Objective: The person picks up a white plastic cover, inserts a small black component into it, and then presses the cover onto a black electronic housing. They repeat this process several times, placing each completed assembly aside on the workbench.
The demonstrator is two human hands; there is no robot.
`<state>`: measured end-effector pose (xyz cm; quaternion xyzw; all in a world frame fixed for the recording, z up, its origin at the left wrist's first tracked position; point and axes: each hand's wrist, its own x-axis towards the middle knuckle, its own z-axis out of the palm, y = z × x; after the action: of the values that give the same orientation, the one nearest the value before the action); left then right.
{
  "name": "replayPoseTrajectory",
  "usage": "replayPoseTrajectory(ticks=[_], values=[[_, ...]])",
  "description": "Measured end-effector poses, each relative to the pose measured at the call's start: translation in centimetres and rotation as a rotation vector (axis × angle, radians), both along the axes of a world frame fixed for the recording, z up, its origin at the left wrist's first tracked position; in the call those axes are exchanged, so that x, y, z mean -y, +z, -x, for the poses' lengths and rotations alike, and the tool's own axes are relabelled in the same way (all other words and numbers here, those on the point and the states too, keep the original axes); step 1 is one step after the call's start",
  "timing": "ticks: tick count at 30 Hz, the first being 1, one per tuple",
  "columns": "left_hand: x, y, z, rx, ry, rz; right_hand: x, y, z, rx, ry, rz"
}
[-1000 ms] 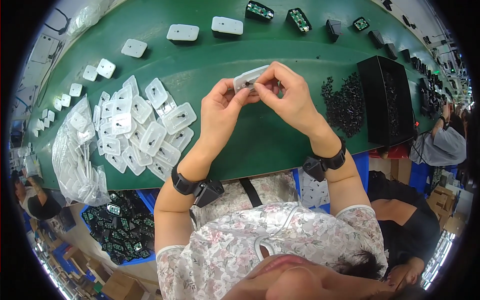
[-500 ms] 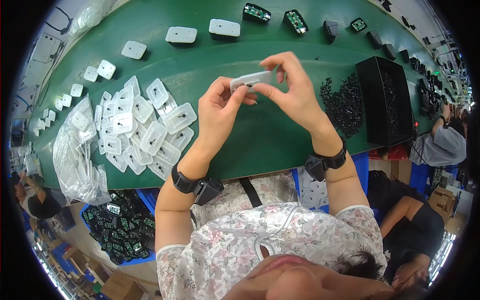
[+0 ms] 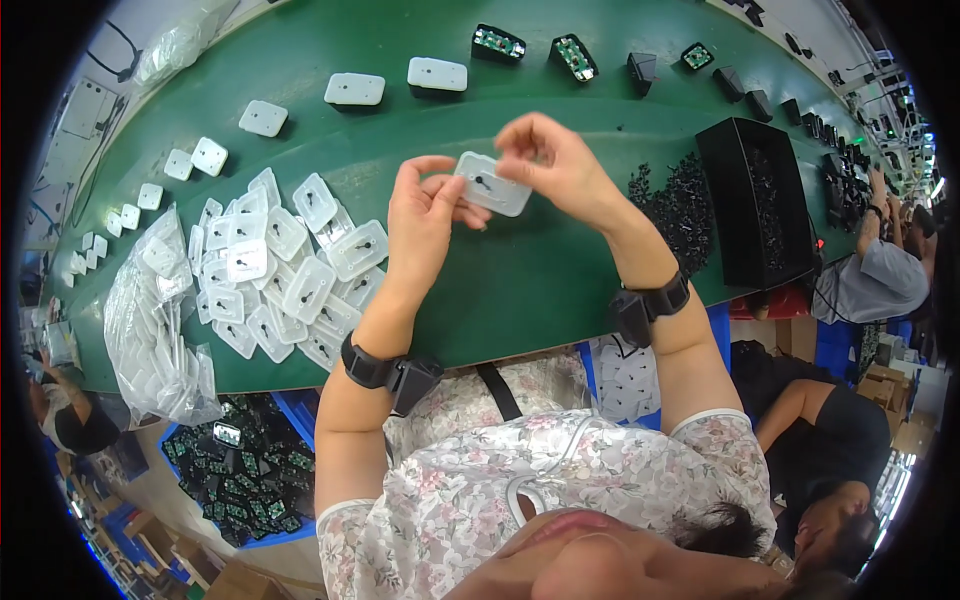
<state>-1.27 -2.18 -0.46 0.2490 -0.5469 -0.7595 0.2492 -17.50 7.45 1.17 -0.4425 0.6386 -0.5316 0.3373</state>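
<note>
**Both hands on a white plastic cover above green tabletop**

Nearest the camera, floral-print top, both forearms rising from lower edge, black wrist device on each. Below left, under the tabletop edge, blue bin of dark circuit boards (image 3: 240, 480).

Above mid tabletop (image 3: 520, 280), left hand (image 3: 420, 215) and right hand (image 3: 550, 160) meet on one white plastic cover (image 3: 492, 183), a rounded rectangle with a small dark mark on its face. Cover is held up off the surface, tilted, between the two hands. Left hand fingers closed on its left end, thumb on the front. Right hand pinches the upper right edge, fingers curled together over it. Both clamped on the cover.

Left of the hands, loose heap of same white covers (image 3: 280, 270) lying flat and overlapping on the green. Further left, clear plastic bag (image 3: 150, 330) with more white pieces, at tabletop edge.

Right of the hands, pile of small black parts (image 3: 680, 195) on the surface, just beside a black tray (image 3: 760, 210) holding more.

Far side: spaced row of single white covers (image 3: 355, 88), then dark housings with green boards (image 3: 498, 42) along the far edge. Far right, another person (image 3: 870, 280) in grey top at the same tabletop.
</note>
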Motion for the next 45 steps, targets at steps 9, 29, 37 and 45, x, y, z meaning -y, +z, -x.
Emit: replayPoseTrajectory(ticks=[9, 29, 37, 45], values=[[-1.1, -1.9, 1.4, 0.352, 0.037, 0.994, 11.7, -1.4, 9.0, -1.162, -0.292, -0.359], [-2.1, -0.9, -0.9, 0.289, -0.244, 1.458, -6.4, -1.1, 3.0, -0.829, -0.192, -0.049], [-0.6, -0.4, -3.4, 0.147, -0.1, 1.252, -4.4, 0.8, -1.9, -0.777, 0.095, 0.115], [-1.4, -2.2, -4.4, 0.261, -0.202, 1.364, -4.3, -0.2, -2.6, -0.916, 0.216, 0.056]])
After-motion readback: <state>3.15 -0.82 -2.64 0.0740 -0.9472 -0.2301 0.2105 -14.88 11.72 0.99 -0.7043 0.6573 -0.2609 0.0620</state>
